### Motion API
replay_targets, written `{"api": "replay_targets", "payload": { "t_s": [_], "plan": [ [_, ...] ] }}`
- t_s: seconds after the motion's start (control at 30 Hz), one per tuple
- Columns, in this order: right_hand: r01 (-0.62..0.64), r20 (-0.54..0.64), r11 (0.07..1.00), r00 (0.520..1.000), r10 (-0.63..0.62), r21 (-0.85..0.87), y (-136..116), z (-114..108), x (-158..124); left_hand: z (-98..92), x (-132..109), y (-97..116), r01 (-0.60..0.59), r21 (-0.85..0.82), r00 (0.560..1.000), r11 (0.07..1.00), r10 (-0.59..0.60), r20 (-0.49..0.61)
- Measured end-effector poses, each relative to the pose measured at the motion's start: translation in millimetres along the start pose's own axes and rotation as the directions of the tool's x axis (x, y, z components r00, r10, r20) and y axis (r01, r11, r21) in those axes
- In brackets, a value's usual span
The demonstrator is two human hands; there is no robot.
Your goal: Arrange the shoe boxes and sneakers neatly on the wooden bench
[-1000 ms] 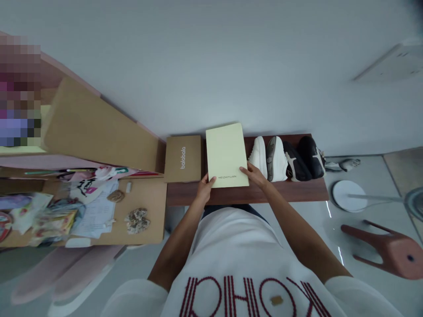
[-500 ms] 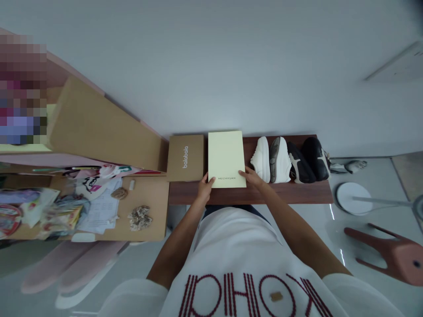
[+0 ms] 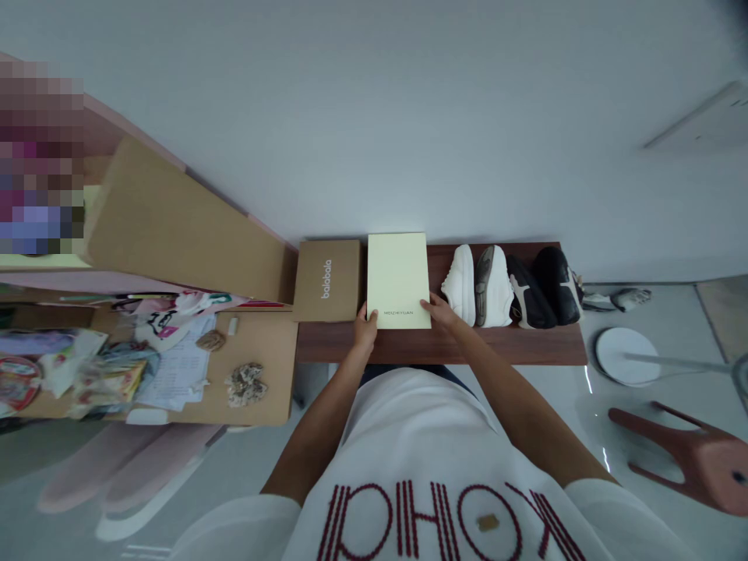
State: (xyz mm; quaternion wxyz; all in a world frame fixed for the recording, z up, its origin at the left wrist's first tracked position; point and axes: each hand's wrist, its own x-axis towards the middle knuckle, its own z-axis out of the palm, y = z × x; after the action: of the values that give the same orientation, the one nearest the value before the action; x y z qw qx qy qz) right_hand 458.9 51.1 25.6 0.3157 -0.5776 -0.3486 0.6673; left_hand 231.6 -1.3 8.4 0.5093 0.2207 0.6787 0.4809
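your hands (image 3: 365,329) are gripping a pale yellow, lettered box (image 3: 398,273). below it, a brown bench (image 3: 409,347) is adjoining the wall (image 3: 374,125).

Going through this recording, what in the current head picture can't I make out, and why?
All in the head view:
- Inside of the pale yellow rectangular cardboard box: hidden by its closed top.
- Some fingertips of the bare left hand and right hand: hidden by that box.
- Writing on the white paper sheets: too small and blurred.
- Far end of the reddish-brown plastic stool: cut off by the right edge.
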Motion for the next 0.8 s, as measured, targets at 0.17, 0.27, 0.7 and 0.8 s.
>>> {"api": "replay_targets", "payload": {
  "t_s": [0.17,0.27,0.7,0.8],
  "plan": [
    [-0.031,-0.013,0.999,0.999,0.031,-0.01,0.4,-0.9,3.6,6.7,-3.7,9.1,0.019,0.032,1.0,0.999,-0.019,-0.007],
    [-0.022,-0.026,0.999,0.999,0.021,-0.046,-0.4,-1.3,4.7,10.3,-8.2,17.0,0.032,0.116,0.999,0.993,-0.027,-0.043],
    [-0.029,-0.192,1.0,0.981,0.028,-0.003,-26.3,-97.4,-25.4,102.1,-61.3,32.2,-0.313,0.184,0.947,0.932,0.292,0.13],
    [0.012,-0.219,1.0,0.976,-0.011,0.002,-29.0,-122.6,-32.8,131.0,-67.2,22.7,-0.357,0.328,0.931,0.874,0.304,0.204]
  ]
}}
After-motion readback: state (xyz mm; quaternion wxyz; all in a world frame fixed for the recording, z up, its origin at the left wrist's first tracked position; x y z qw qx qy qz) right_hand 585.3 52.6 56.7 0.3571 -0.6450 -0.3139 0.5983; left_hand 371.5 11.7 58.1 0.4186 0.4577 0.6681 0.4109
